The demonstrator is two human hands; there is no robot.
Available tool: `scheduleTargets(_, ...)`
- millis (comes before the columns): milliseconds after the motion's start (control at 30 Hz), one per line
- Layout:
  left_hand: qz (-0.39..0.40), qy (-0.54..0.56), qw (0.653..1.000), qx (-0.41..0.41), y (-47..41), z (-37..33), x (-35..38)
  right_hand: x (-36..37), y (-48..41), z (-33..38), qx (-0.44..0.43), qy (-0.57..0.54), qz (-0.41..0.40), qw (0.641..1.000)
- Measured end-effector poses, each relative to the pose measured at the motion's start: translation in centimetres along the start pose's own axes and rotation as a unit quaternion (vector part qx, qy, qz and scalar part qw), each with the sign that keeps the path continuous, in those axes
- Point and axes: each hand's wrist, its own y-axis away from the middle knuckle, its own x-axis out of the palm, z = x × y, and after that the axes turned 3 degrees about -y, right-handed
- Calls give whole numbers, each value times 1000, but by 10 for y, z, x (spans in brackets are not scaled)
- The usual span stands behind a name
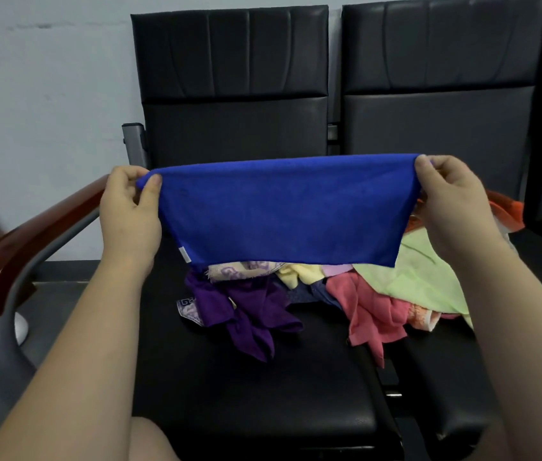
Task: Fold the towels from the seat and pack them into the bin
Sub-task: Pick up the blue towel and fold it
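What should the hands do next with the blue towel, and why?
Probably bring the left hand across to the right hand, folding the blue towel in half. Each hand pinches a top corner, and the towel hangs flat above the seat, so it looks ready to fold.

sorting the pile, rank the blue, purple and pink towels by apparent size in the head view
1. blue towel, held spread, likely nearer the camera.
2. purple towel and pink towel: both crumpled, look alike, so unranked.

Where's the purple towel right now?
In the head view the purple towel lies crumpled on the black seat, centre-left, just below the hanging blue towel and left of the pink towel.
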Motion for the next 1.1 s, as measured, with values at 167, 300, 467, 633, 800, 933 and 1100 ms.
scheduleTargets(167,-28,74,995,59,3,-10,7,3,0,4,15,-125,-19,992)
scheduleTargets(300,9,-28,999,40,3,-3,19,7,-5,-3,103,-116,-31,987)
scheduleTargets(467,90,-146,971,-169,6,22,38,21,-7,-20,235,-76,-65,967)
scheduleTargets(633,114,-109,953,-260,19,11,64,54,9,-28,213,-3,-22,977)
scheduleTargets(800,191,-34,945,-263,52,-16,96,102,40,-35,170,45,39,984)
scheduleTargets(933,259,57,925,-271,79,-38,107,123,59,-38,120,75,94,986)
scheduleTargets(1100,310,145,893,-291,79,-52,97,116,61,-35,104,81,98,986)
